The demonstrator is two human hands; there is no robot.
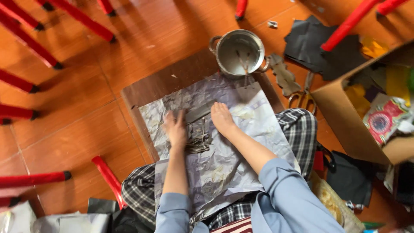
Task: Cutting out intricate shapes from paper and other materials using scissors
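Paper strip (pixel 199 113), dark grey, lies on the crumpled sheet (pixel 258 125) over the board (pixel 172 77). Our left hand (pixel 176 129) and right hand (pixel 222 118) press it flat, fingers open, gripping nothing. It seems light, limp, easily torn; we judge the edges safest.

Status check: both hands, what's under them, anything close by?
Left hand, right hand: flat on grey paper strips. Metal pot beyond, apart.
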